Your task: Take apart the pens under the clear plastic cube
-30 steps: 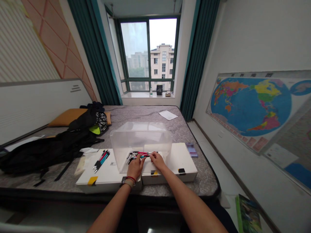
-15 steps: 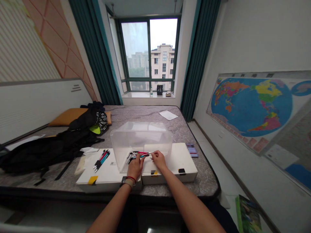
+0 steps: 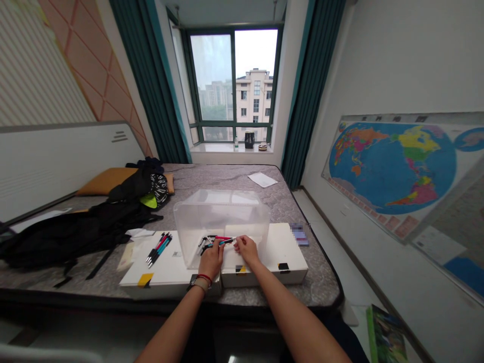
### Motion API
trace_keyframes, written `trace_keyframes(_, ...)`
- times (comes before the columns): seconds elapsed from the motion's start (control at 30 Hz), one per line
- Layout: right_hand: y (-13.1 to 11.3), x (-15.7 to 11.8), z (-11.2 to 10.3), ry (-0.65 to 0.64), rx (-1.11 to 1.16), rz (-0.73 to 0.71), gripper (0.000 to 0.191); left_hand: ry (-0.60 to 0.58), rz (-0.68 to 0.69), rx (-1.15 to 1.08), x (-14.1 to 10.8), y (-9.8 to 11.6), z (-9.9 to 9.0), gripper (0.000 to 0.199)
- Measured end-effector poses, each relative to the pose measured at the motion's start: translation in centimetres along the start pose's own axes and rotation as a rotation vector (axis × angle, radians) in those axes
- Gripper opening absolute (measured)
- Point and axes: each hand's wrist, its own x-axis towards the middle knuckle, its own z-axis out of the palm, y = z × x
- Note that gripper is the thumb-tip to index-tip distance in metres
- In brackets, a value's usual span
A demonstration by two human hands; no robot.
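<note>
A clear plastic bin (image 3: 223, 214) lies on its side with its opening toward me, across two white boxes. Inside its mouth, several pens (image 3: 206, 242) are heaped, with black, white and red barrels. My left hand (image 3: 212, 259), a dark watch and red band at its wrist, pinches a blue pen (image 3: 226, 242) that points right. Close beside that pen's right end is my right hand (image 3: 247, 250), its fingers pressed together; what they hold, if anything, is too small to name. On the left white box (image 3: 162, 272), more pens (image 3: 159, 249) lie side by side, red, black and blue.
The right white box (image 3: 285, 249) bears black and yellow tape. A black backpack (image 3: 75, 237) and an orange cushion (image 3: 108, 181) lie on the mattress to the left. A white paper sheet (image 3: 262, 179) lies behind the bin. The mattress edge runs along the front and right.
My right fingers have shifted slightly and closed together more near the pen's end. My left hand stays almost still, and the pens on the left box have not moved.
</note>
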Motion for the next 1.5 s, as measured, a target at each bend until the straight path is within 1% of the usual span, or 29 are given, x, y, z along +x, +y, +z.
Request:
trace_keyframes(0.1,-0.6,-0.4,-0.2,-0.075,-0.178,-0.116,0.037,-0.011,0.036,-0.004,0.0,0.0,-0.1,0.039)
trace_keyframes(0.2,-0.8,-0.4,-0.4,-0.090,-0.261,-0.172,0.038,-0.023,0.060,0.005,0.0,-0.1,-0.2,0.042)
trace_keyframes(0.47,-0.8,0.0,-0.8,-0.154,-0.099,-0.128,0.040,-0.065,0.062,0.009,0.0,-0.1,-0.4,0.043)
trace_keyframes(0.57,-0.7,0.1,-0.8,-0.153,-0.079,-0.118,0.041,-0.069,0.084,0.009,0.0,0.0,-0.6,0.042)
trace_keyframes(0.73,-0.7,0.1,-0.8,-0.162,-0.047,-0.105,0.037,-0.073,0.075,0.030,0.0,0.1,-0.8,0.041)
trace_keyframes(0.87,-1.0,-0.1,-0.9,-0.200,0.040,-0.099,0.031,-0.074,0.060,0.046,0.0,0.2,-0.7,0.042)
trace_keyframes(0.97,-1.2,-0.2,-0.9,-0.224,0.092,-0.078,0.033,-0.063,0.059,0.057,0.0,0.1,-0.6,0.043)
trace_keyframes(1.03,-1.3,-0.2,-0.9,-0.228,0.070,-0.074,0.035,-0.057,0.068,0.052,0.0,0.1,-0.5,0.043)
trace_keyframes(1.2,-1.0,0.0,-0.9,-0.201,-0.067,-0.106,0.047,-0.067,0.073,0.043,0.0,0.2,-0.7,0.043)
trace_keyframes(1.27,-0.9,0.0,-0.9,-0.194,-0.065,-0.110,0.044,-0.072,0.075,0.047,0.0,0.3,-0.8,0.043)
trace_keyframes(1.4,-1.2,-0.2,-0.9,-0.213,0.014,-0.106,0.033,-0.082,0.065,0.061,-0.1,0.4,-0.9,0.043)
trace_keyframes(1.5,-1.3,-0.2,-1.0,-0.234,0.072,-0.099,0.034,-0.083,0.053,0.073,0.0,0.4,-0.8,0.042)
